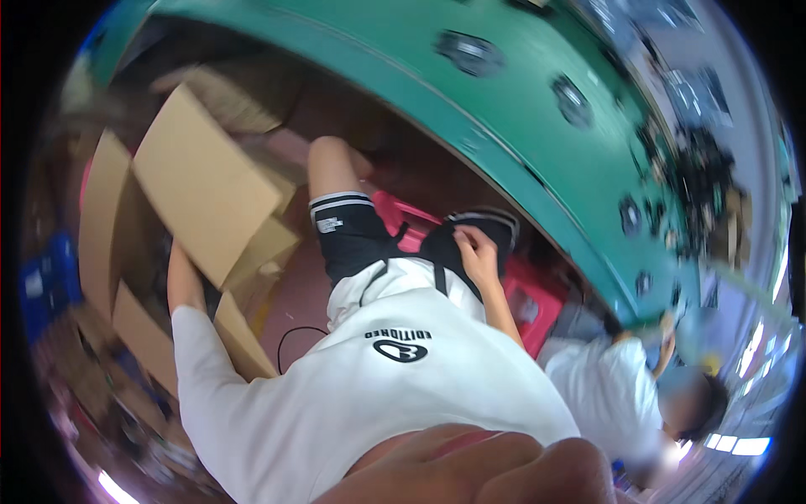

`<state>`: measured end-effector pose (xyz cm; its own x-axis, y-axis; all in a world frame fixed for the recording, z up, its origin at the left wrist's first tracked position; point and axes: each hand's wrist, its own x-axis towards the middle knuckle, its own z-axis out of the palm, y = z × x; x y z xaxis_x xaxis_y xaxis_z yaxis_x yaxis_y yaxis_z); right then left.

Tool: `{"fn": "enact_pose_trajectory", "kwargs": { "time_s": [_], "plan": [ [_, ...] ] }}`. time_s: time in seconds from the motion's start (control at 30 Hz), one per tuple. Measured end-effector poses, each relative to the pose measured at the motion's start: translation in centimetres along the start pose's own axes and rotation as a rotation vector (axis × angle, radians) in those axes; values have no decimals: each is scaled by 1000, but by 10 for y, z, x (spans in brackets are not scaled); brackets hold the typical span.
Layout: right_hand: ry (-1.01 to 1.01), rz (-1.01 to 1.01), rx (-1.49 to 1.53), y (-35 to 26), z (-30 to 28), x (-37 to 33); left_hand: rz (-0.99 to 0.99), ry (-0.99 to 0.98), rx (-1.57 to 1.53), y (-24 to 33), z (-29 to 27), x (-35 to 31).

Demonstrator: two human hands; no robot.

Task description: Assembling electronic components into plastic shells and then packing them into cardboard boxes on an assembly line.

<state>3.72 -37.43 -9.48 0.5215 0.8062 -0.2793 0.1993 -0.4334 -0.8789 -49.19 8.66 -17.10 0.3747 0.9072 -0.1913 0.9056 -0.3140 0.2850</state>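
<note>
My left forearm [182,281] goes down into an open cardboard box [109,244] on my left. The hand itself is hidden behind a raised flap [201,181], so its fingers and anything in them cannot be seen. Dark contents show faintly inside the box. Over my lap, my right hand [478,249] rests by the leg of my black shorts [346,239], fingers loosely bent and a little apart. Nothing shows in it, though the picture is slightly blurred.
A green workbench [537,134] curves across the far side, with dark parts [470,54] spread on it and a heap of black pieces [705,172]. Red plastic stools [537,307] stand around me. A co-worker in white [609,382] sits at right. A blue crate [52,277] lies far left.
</note>
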Motion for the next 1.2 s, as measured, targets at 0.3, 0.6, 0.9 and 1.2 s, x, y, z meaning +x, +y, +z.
{"fn": "enact_pose_trajectory", "kwargs": {
  "time_s": [0.3, 0.6, 0.9, 1.2],
  "plan": [
    [189, -9, 41, -4, -17, -40, 303, -34, 48, -27, -12, -84],
    [290, -7, 64, 2, -38, -53, 339, 55, 127, -82, -61, -46],
    [179, -107, 90, -23, -42, 8, -293, 777, -46, 22, -224, -177],
    [-6, 47, 230, -7, -41, 25, 320, 845, 223, 356, -292, -6]
  ]
}}
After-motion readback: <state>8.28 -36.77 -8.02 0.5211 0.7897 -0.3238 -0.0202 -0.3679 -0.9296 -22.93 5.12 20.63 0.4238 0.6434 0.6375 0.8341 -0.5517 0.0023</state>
